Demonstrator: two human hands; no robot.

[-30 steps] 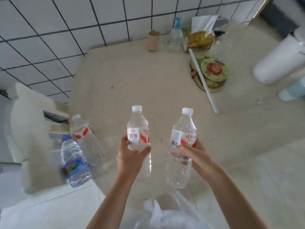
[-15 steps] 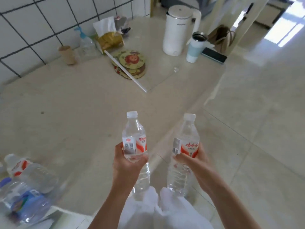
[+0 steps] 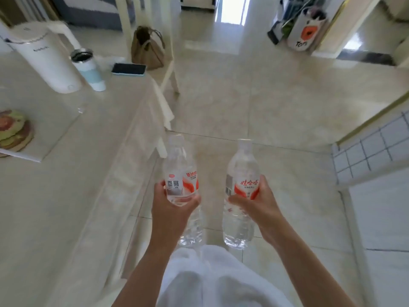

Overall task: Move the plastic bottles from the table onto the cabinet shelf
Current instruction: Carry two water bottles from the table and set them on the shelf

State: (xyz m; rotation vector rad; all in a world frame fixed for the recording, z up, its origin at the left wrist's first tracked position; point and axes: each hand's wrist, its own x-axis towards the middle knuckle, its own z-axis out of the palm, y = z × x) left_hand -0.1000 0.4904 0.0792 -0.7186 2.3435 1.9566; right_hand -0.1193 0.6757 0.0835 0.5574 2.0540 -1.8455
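table (image 3: 66,196): lying to the left, behind the bottles
left hand (image 3: 171,209): fingers gripping left bottle (image 3: 181,173) upright over the floor
right hand (image 3: 257,204): fingers gripping right bottle (image 3: 241,187) upright
step: carrying both; cabinet shelf not showing, needing finding next

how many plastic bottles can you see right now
2. One bottle is upright in the left hand; the other bottle is upright in the right hand, both over the floor. More may lie outside the view.
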